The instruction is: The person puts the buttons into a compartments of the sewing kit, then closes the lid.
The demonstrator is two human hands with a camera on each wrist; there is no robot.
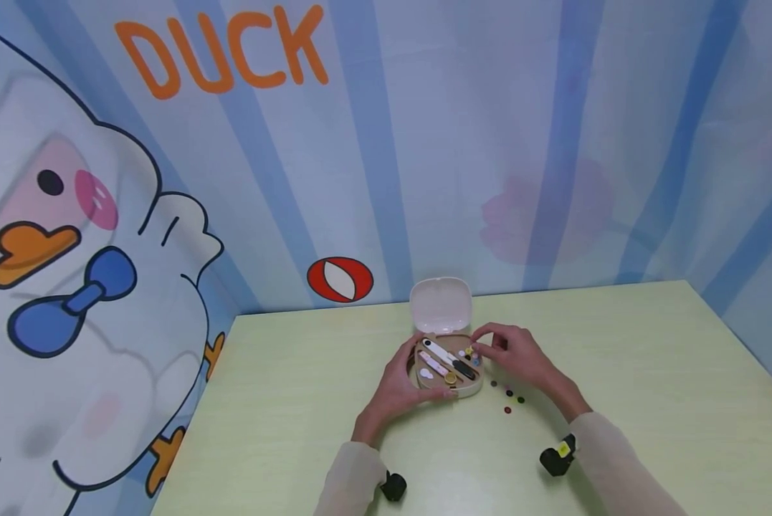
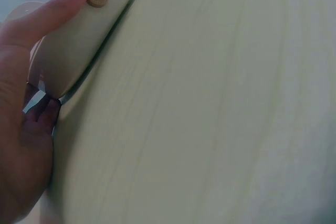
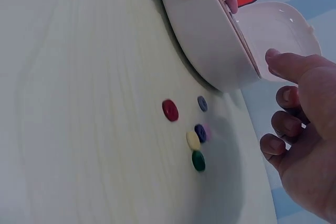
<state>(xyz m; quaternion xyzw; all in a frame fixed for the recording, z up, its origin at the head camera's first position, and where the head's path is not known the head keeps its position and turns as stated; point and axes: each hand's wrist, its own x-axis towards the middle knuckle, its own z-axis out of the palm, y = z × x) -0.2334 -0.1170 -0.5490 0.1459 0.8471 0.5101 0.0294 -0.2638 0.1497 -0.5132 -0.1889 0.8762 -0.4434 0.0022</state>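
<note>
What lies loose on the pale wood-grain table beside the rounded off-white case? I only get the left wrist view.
Observer: The right wrist view shows small round buttons, among them a dark red one and a green one.
Operator: What's inside the case?
Observer: In the head view, a slim white-and-black tool lies slantwise in it.
Operator: Anything being reached for?
Observer: The right hand has its fingertips at a small yellow piece inside; whether it grips it, I can't tell.
</note>
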